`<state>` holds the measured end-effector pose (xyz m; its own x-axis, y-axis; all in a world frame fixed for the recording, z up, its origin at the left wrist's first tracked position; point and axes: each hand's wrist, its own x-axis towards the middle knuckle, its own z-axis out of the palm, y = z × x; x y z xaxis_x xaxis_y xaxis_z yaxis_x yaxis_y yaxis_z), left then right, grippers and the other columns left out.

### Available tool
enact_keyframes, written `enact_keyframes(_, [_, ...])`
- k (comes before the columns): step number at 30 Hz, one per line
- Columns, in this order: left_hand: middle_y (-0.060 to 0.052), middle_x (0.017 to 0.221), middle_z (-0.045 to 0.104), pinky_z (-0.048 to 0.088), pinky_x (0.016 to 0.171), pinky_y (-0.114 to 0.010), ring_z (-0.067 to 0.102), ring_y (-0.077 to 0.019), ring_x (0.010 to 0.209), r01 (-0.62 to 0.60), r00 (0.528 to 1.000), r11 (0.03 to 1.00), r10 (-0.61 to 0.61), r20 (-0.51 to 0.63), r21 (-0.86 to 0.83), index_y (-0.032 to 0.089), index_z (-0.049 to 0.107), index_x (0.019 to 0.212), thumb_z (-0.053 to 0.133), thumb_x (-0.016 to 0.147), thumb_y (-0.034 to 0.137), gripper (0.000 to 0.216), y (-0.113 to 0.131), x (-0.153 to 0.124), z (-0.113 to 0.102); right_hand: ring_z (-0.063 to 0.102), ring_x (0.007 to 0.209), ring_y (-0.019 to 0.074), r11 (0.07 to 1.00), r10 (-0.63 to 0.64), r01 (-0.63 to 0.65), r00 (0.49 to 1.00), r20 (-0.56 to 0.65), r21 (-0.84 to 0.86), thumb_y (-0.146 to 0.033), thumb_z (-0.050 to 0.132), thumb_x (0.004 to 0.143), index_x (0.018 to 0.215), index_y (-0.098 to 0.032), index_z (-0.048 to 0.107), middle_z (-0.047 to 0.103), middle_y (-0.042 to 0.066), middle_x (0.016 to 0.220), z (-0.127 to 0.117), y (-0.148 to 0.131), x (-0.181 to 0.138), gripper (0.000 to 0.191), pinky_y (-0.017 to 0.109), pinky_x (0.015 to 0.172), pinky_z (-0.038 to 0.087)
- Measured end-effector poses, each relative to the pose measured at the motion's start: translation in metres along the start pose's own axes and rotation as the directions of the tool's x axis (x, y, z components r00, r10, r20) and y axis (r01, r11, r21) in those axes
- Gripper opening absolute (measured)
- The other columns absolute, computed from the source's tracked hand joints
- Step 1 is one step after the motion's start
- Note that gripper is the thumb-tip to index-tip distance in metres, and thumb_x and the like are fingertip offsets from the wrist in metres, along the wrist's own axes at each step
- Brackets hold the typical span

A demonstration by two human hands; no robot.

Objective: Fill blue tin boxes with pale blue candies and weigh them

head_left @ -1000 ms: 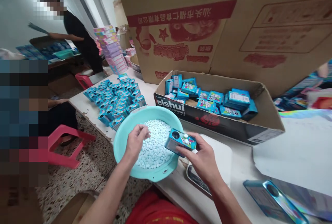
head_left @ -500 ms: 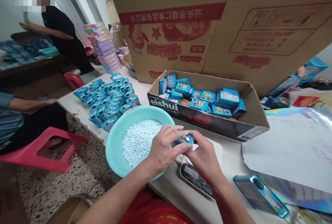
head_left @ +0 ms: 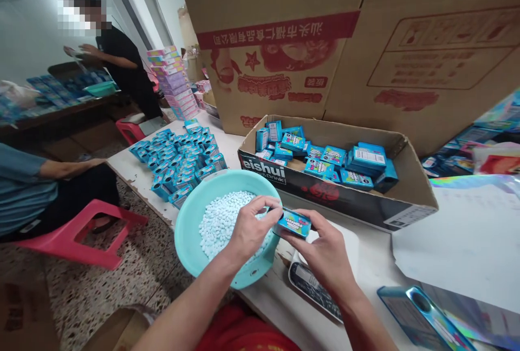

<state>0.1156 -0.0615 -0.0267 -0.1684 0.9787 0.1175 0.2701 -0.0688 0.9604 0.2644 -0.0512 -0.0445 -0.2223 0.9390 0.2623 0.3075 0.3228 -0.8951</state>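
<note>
My right hand holds a small blue candy box, its printed broad face turned up. The thumb and fingers grip it by its long sides. At the box's left end, the fingertips of my left hand are pinched together by a dark spot there; what they hold, if anything, is hidden. Below my left hand stands a turquoise basin with a heap of small white candies. Partly behind my right hand lies a digital scale with a white top.
Many blue boxes stand packed together at the table's left. Behind the basin, an open carton holds more. A large cardboard box rises behind it. A bigger blue box lies at right. Two people are at left, one beside a red stool.
My hands have turned the candy box so its printed face shows. The white piece seen on it earlier is out of sight. My left fingers have drawn to its left end. The view has shifted left.
</note>
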Motion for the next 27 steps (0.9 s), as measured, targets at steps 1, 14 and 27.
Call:
enact_keyframes(1, [-0.005, 0.102, 0.068, 0.044, 0.085, -0.032, 0.060, -0.0205, 0.097, 0.032, 0.999, 0.998, -0.030, 0.023, -0.055, 0.019, 0.067, 0.079, 0.060, 0.078, 0.031, 0.014, -0.002, 0.000, -0.002, 0.063, 0.080, 0.0188, 1.000, 0.021, -0.020, 1.000, -0.014, 0.019, -0.033, 0.072, 0.071, 0.098, -0.023, 0.064, 0.069, 0.002, 0.091, -0.002, 0.002, -0.002, 0.030, 0.029, 0.074, 0.048])
enact_keyframes(14, [-0.009, 0.118, 0.060, 0.037, 0.096, -0.042, 0.053, -0.0283, 0.109, -0.049, 0.861, 0.798, -0.271, 0.430, 0.601, 0.023, 0.060, 0.111, 0.051, 0.080, 0.037, 0.036, -0.069, -0.021, -0.054, 0.064, 0.077, 0.0232, 0.959, 0.261, -0.283, 0.906, -0.334, -0.018, -0.047, 0.075, 0.060, 0.089, -0.018, 0.065, 0.069, 0.005, 0.086, -0.061, 0.081, -0.050, 0.042, 0.037, 0.073, 0.052])
enact_keyframes(27, [-0.002, 0.073, 0.063, 0.039, 0.063, -0.024, 0.055, -0.0195, 0.071, 0.114, 0.741, 0.832, -0.435, 0.511, 0.543, 0.020, 0.064, 0.075, 0.060, 0.070, 0.035, 0.015, -0.078, -0.016, -0.076, 0.059, 0.103, 0.0226, 0.976, 0.219, -0.188, 0.807, -0.548, 0.113, -0.037, 0.069, 0.073, 0.112, -0.019, 0.057, 0.058, 0.010, 0.112, -0.070, 0.093, -0.073, 0.044, 0.044, 0.091, 0.048])
